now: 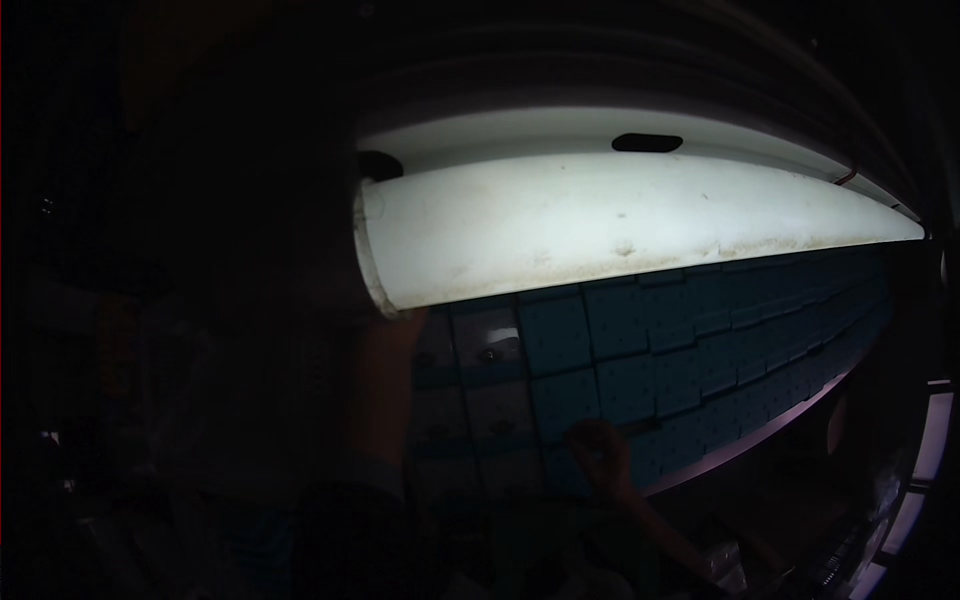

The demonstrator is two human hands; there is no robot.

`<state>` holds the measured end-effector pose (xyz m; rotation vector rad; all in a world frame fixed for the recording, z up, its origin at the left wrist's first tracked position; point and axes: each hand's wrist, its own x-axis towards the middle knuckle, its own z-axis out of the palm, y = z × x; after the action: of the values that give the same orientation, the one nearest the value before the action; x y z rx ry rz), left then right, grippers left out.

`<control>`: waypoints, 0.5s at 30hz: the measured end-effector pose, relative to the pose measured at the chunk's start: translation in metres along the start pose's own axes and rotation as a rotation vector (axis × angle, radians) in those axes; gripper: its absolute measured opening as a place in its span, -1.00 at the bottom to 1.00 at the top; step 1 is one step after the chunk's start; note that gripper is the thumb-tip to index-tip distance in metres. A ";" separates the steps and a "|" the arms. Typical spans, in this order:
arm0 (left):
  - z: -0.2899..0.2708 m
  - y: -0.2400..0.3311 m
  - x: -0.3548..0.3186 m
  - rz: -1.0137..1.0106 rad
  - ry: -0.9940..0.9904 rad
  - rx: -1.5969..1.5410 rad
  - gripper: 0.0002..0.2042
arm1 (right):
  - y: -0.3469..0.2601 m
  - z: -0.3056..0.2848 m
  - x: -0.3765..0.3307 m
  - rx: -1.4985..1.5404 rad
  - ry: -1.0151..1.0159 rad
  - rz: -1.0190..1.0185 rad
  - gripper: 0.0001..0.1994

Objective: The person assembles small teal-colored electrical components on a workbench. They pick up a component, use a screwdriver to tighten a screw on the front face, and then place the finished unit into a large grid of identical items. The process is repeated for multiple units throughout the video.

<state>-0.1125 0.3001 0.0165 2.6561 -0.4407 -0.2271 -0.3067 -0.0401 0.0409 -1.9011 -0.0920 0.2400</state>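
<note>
The picture is very dark apart from a bright white lamp cover. My left forearm and wrist reach up to the cover's left end, where the lamp and the dark hide the fingers. Lower and to the right, my right hand is over rows of blue boxes, its fingers curled in. Whether anything small is between those fingers I cannot make out. Left of the blue ones are several greyish boxes, close to my left forearm.
Above the lamp cover runs a pale rail with dark oval slots. A pinkish lit edge borders the boxes at the lower right. Bright panels show at the far right. The left side is nearly black.
</note>
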 end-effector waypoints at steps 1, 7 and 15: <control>0.000 -0.003 0.008 0.003 -0.026 -0.001 -0.12 | 0.002 -0.002 -0.002 0.009 0.020 0.004 -0.78; 0.009 -0.015 0.022 -0.021 -0.070 0.033 -0.11 | 0.019 0.004 -0.004 0.215 0.041 0.055 -0.78; -0.003 0.025 0.012 0.106 0.316 0.045 -0.11 | -0.036 -0.003 0.020 0.499 -0.064 0.079 -0.86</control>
<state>-0.1077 0.2754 0.0292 2.6376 -0.4835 0.2346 -0.2843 -0.0270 0.0736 -1.4020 0.0015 0.3430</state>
